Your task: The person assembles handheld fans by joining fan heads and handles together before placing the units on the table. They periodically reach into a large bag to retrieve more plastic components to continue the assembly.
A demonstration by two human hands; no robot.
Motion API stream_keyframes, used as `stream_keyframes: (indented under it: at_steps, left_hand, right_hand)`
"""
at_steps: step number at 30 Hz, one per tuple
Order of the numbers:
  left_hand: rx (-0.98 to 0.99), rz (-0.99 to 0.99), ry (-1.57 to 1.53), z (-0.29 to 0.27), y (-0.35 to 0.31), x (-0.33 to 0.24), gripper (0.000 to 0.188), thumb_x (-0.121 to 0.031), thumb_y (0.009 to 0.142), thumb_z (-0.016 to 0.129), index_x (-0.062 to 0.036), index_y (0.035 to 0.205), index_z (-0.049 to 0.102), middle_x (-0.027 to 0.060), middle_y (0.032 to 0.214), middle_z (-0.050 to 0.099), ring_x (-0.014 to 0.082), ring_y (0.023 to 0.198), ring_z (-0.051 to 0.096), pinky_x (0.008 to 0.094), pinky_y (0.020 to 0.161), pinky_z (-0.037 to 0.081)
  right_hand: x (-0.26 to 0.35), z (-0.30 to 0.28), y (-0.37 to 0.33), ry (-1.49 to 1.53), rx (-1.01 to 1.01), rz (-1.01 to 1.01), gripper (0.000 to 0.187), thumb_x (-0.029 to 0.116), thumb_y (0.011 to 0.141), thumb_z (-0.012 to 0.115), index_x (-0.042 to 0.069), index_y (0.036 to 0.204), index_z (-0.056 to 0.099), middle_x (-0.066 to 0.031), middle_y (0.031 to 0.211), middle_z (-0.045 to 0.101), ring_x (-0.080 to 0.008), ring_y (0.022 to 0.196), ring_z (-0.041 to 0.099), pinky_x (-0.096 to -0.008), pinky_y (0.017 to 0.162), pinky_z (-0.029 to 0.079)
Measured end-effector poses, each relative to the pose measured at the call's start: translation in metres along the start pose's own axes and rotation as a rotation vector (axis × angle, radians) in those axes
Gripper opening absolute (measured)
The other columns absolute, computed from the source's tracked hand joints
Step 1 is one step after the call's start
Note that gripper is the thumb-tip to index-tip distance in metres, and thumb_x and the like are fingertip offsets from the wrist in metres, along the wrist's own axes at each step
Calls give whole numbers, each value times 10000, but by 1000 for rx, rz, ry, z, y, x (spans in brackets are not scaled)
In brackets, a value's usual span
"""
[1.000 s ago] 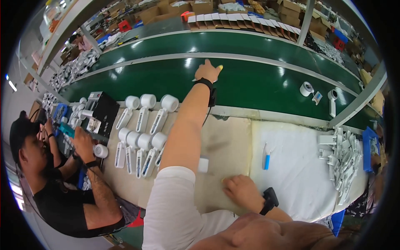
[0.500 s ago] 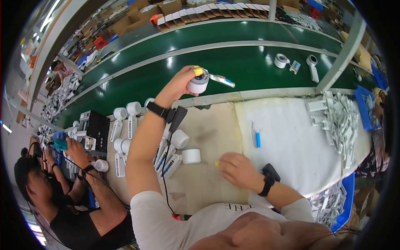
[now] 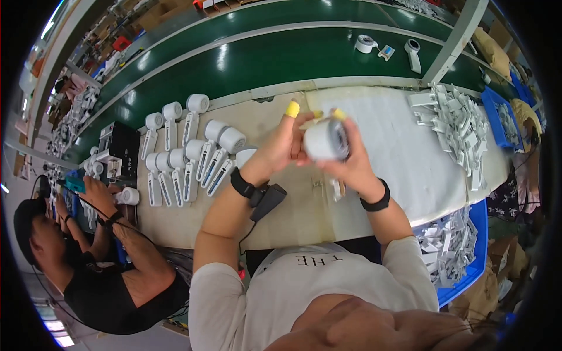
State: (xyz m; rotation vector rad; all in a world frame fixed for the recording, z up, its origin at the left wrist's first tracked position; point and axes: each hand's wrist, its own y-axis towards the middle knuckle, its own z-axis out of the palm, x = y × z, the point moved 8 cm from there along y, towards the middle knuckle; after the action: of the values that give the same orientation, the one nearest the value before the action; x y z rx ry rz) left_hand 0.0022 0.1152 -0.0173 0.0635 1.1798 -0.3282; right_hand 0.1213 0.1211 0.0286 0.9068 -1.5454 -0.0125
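Note:
In front of me my right hand (image 3: pixel 358 167) is closed round a handheld fan's white round head (image 3: pixel 319 142), blurred by motion, with its grey rim facing right. A pale handle part (image 3: pixel 338 188) shows below that hand. At the head's left side my left hand (image 3: pixel 280 147) has its thumb and fingers apart; its lower fingertips are at the white casing, and I cannot tell whether they press on it. Yellow covers sit on fingertips of both hands. To the left on the table, several white handheld fans (image 3: pixel 219 169) lie in rows, handles toward me.
A heap of white plastic handle shells (image 3: pixel 453 131) lies on the right of the table. Blue bins (image 3: pixel 481 257) with parts stand beyond. Behind runs a green conveyor (image 3: pixel 263 64) carrying fan parts. At left, a co-worker (image 3: pixel 111 281) holds a teal tool beside a black machine (image 3: pixel 120 149).
My left hand has come back from over the conveyor. The fan head is now in my right hand, which has risen from the table. The view has shifted, and the blue battery is out of sight.

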Motion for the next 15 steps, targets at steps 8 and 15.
stream_keyframes:
  at_steps: [8,15]
  left_hand:
    - [-234,765,1036,77,-24,1,697,-91,620,663,-8,1237,350,209,1248,374,358,1145,395,388,926,373]
    - [-205,463,369,52,-12,23,425,-98,781,514,4,1182,414,139,1007,542,273,863,574,341,753,461]
  right_hand:
    - [-58,-20,-2,853,-485,417,503,198,832,572,43,1242,325,-160,1165,459,-258,1100,481,-331,893,435]
    - [-58,-27,1,807,-418,427,501,240,859,535,37,1261,315,-126,1132,478,-228,1025,513,-312,827,458]
